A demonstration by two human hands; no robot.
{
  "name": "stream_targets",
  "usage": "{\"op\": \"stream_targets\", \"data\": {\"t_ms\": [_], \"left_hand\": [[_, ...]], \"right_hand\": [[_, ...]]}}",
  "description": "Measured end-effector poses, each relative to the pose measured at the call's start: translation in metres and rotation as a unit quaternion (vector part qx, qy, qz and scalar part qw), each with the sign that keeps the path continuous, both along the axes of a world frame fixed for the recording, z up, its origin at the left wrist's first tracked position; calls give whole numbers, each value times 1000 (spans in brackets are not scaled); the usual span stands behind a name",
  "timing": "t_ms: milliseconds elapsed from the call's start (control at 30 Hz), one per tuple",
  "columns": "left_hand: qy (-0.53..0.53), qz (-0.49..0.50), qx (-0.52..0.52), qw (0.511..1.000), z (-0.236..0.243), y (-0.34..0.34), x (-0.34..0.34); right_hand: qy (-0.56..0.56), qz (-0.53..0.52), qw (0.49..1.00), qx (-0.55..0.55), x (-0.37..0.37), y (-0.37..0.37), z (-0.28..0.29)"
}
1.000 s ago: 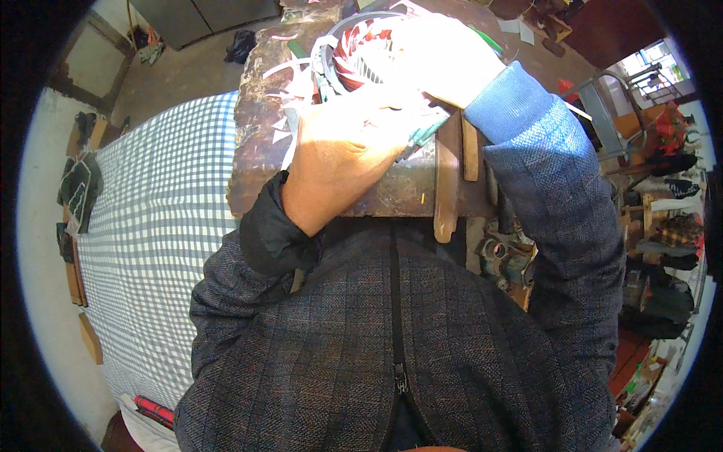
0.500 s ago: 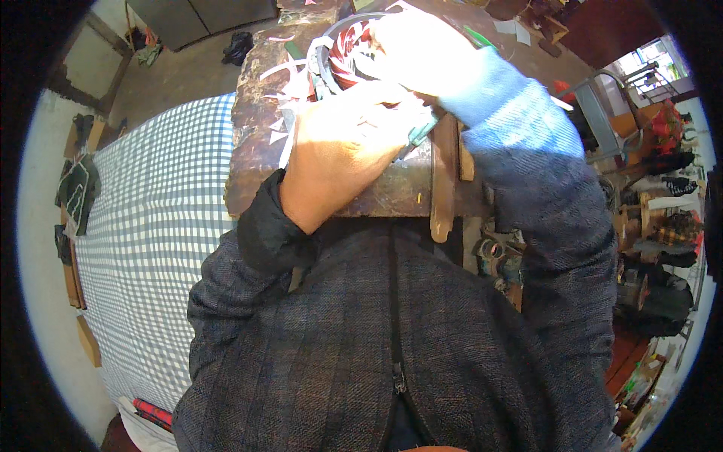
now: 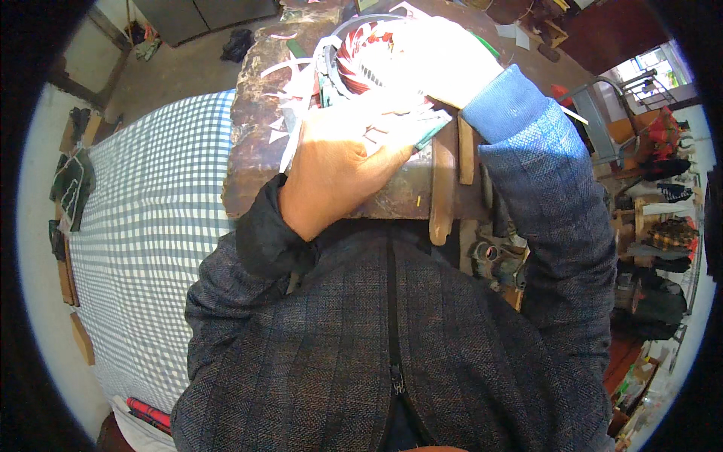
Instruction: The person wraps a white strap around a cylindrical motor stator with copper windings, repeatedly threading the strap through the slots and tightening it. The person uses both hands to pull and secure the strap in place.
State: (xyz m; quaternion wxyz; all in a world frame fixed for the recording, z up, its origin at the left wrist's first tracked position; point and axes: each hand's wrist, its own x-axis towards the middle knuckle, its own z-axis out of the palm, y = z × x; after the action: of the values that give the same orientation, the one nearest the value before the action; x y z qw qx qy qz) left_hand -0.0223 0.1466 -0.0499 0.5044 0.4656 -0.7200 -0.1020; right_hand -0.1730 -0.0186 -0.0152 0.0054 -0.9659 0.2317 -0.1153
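Note:
A motor stator (image 3: 369, 64) with dark red wire windings sits near the far part of the worn wooden bench (image 3: 263, 173). A grey-green rim or housing surrounds the windings. My left hand (image 3: 331, 158) is closed over its near side, thumb pointing right beside a flat greenish piece (image 3: 431, 129); I cannot tell if this belongs to the housing. My right hand (image 3: 448, 60) lies over the stator's right side, its fingers washed out by bright sunlight. That glare also hides part of the windings and my left fingertips.
White and pink paper scraps (image 3: 282, 102) lie left of the stator. Two wooden strips (image 3: 443, 181) stand at the bench's near right. A checked cloth (image 3: 151, 218) covers a surface at left. A metal-framed chair (image 3: 602, 120) and shelves of clutter are at right.
My right hand and forearm have shifted slightly right, exposing more of the red windings. The greenish piece near my left thumb shows more. My left hand stays almost in place.

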Motion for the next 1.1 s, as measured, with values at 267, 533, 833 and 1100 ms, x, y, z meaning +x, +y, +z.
{"op": "stream_targets", "data": {"t_ms": [267, 533, 833, 1100], "left_hand": [[-132, 109, -29, 985, 13, 29, 0], [89, 143, -40, 985, -25, -13, 70], [239, 49, 170, 955, -78, -65, 100], [392, -119, 358, 839, -66, -48, 138]], "right_hand": [[-52, 74, 996, 4, -10, -2, -5], [-29, 63, 996, -53, -7, -10, -6], [9, 55, 996, -69, 18, -2, -11], [124, 84, 974, -169, -9, -27, 58]]}}
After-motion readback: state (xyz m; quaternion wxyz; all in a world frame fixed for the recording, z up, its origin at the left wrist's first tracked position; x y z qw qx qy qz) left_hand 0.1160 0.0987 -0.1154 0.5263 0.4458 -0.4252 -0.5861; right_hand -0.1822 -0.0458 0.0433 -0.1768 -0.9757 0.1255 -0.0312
